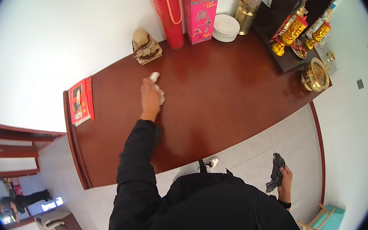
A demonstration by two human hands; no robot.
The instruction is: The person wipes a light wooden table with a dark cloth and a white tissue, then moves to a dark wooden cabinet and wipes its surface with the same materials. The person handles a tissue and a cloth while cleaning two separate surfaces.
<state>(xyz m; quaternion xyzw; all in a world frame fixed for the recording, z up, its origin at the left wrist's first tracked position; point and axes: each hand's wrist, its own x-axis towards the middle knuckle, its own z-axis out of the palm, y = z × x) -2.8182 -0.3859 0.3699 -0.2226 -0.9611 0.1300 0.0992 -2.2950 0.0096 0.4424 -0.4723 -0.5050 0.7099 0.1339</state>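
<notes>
My left hand (150, 96) reaches out over a reddish-brown wooden table (204, 112), its fingers closed around a crumpled white tissue or cloth (155, 77) pressed to the tabletop. Just beyond it, by the wall, sits a small pale carved figure (145, 47) draped with dark beads. Off the table's near edge, to the right, my right hand (285, 178) grips a crumpled dark grey cloth (275, 172) that hangs above the floor. A dark band circles the right wrist.
Along the wall stand a red cylinder (170, 17), a pink box (202, 21), stacked white plates (226, 27) and a brass holder of incense sticks (245, 14). Right are gold candles (293, 32) and a brass censer (315, 74); left, red booklets (80, 101). A person (17, 202) is far left.
</notes>
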